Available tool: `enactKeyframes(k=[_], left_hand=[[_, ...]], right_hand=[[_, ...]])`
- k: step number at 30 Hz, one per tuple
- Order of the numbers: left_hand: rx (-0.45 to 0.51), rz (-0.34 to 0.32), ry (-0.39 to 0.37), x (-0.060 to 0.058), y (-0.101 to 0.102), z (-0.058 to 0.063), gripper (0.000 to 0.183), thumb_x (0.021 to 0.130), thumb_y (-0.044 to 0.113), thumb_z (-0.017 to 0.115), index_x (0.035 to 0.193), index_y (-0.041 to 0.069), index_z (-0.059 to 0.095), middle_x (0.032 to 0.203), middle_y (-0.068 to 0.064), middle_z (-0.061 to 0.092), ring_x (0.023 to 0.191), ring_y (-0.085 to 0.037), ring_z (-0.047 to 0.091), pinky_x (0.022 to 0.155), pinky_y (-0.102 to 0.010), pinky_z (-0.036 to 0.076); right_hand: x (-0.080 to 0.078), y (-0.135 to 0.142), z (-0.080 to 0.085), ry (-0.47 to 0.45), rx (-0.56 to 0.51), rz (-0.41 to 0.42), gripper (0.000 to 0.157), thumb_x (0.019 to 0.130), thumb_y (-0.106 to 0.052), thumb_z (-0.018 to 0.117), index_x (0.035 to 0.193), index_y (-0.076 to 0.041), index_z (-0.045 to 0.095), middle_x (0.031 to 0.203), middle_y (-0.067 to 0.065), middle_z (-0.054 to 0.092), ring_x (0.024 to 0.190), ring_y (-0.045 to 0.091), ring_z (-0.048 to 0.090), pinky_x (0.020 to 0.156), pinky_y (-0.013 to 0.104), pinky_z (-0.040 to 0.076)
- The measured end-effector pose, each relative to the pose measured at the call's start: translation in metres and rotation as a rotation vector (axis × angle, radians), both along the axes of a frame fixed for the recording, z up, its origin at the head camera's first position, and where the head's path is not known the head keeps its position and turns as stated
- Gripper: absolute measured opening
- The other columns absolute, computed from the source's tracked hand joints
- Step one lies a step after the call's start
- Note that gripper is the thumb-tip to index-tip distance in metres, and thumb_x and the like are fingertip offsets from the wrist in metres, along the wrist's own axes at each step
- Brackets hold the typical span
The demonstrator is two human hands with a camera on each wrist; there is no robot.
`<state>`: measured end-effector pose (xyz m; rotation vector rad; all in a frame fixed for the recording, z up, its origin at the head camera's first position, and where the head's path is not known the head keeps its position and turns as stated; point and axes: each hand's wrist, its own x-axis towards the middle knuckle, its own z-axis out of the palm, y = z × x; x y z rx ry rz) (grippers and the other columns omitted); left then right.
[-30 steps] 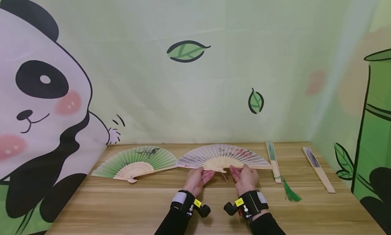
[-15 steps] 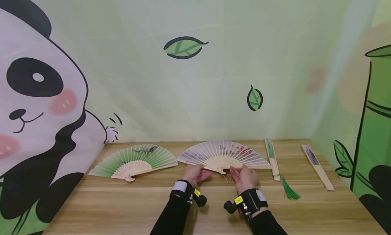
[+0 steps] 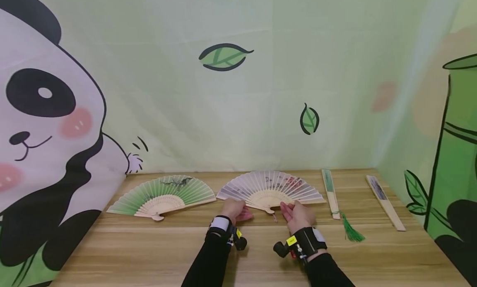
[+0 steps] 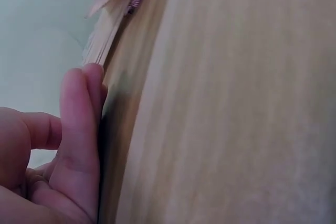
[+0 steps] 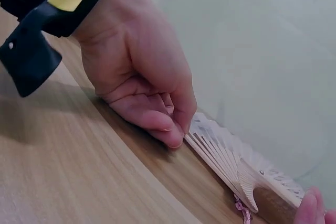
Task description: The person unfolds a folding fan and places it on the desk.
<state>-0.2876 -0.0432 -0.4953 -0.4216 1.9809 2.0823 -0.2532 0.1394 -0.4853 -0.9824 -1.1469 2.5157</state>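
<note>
An open folding fan, pale lilac with red flowers and bare wooden ribs, lies spread near the back of the table. My left hand pinches its left lower edge, with fingertips right at the wooden guard. On the other side of the pivot my right hand pinches the right lower edge between thumb and fingers. A short pink cord hangs from the pivot between the hands. Just left of this fan lies a second open folding fan, green with a dark branch pattern.
Two folded fans lie to the right: one with a green top and a green tassel, the other with a dark picture. Behind the wooden table hangs a printed panda backdrop.
My left hand has slid outward to the left along the lilac fan's lower edge. The fan's right end has shifted slightly left, and my right hand has stayed almost in place.
</note>
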Motion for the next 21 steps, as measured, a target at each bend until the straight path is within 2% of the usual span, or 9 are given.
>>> enactKeyframes(k=[4, 7, 11, 14, 18, 21], left_hand=[[-0.022, 0.003, 0.022, 0.005, 0.000, 0.000, 0.016, 0.088, -0.006, 0.044, 0.085, -0.012, 0.058, 0.062, -0.008, 0.057, 0.049, -0.013, 0.060, 0.052, -0.025, 0.057], [-0.037, -0.019, 0.049, 0.008, 0.000, -0.001, 0.019, 0.089, -0.005, 0.043, 0.085, -0.014, 0.059, 0.060, -0.009, 0.058, 0.048, -0.013, 0.059, 0.049, -0.024, 0.055], [-0.174, -0.048, 0.147, 0.006, 0.000, -0.001, 0.024, 0.093, 0.005, 0.042, 0.084, -0.010, 0.060, 0.055, -0.007, 0.060, 0.043, -0.011, 0.057, 0.037, -0.020, 0.045], [-0.300, -0.032, 0.251, 0.006, 0.001, 0.007, 0.026, 0.094, 0.012, 0.043, 0.082, -0.005, 0.059, 0.054, -0.005, 0.061, 0.039, -0.011, 0.055, 0.033, -0.020, 0.036], [-0.320, -0.018, 0.365, 0.015, 0.007, 0.026, 0.024, 0.095, 0.013, 0.046, 0.083, -0.005, 0.058, 0.057, -0.006, 0.061, 0.043, -0.015, 0.057, 0.039, -0.027, 0.047], [-0.275, -0.038, 0.427, 0.026, 0.017, 0.038, 0.022, 0.095, 0.011, 0.048, 0.084, -0.005, 0.059, 0.059, -0.007, 0.060, 0.046, -0.019, 0.059, 0.050, -0.037, 0.056]], right_hand=[[0.005, 0.000, 0.001, -0.009, -0.013, 0.014, 0.015, 0.101, -0.005, 0.044, 0.091, 0.005, 0.048, 0.093, 0.018, 0.053, 0.069, 0.016, 0.068, 0.074, 0.027, 0.058], [0.012, 0.002, 0.006, 0.007, -0.025, 0.047, 0.014, 0.100, -0.003, 0.040, 0.089, 0.005, 0.046, 0.097, 0.019, 0.051, 0.071, 0.017, 0.068, 0.075, 0.028, 0.058], [0.024, 0.008, 0.017, 0.048, -0.032, 0.117, 0.011, 0.098, -0.002, 0.039, 0.089, 0.002, 0.042, 0.097, 0.017, 0.048, 0.072, 0.017, 0.068, 0.078, 0.028, 0.057], [0.035, 0.018, 0.027, 0.068, 0.000, 0.177, 0.008, 0.099, -0.004, 0.040, 0.091, 0.000, 0.041, 0.096, 0.013, 0.045, 0.073, 0.015, 0.066, 0.079, 0.028, 0.056], [0.051, 0.034, 0.039, 0.090, 0.084, 0.241, 0.002, 0.099, -0.006, 0.040, 0.099, -0.004, 0.039, 0.102, 0.010, 0.039, 0.078, 0.015, 0.059, 0.081, 0.028, 0.055], [0.063, 0.048, 0.046, 0.111, 0.157, 0.275, 0.012, 0.097, -0.004, 0.040, 0.108, -0.006, 0.036, 0.106, 0.009, 0.036, 0.081, 0.016, 0.055, 0.081, 0.028, 0.054]])
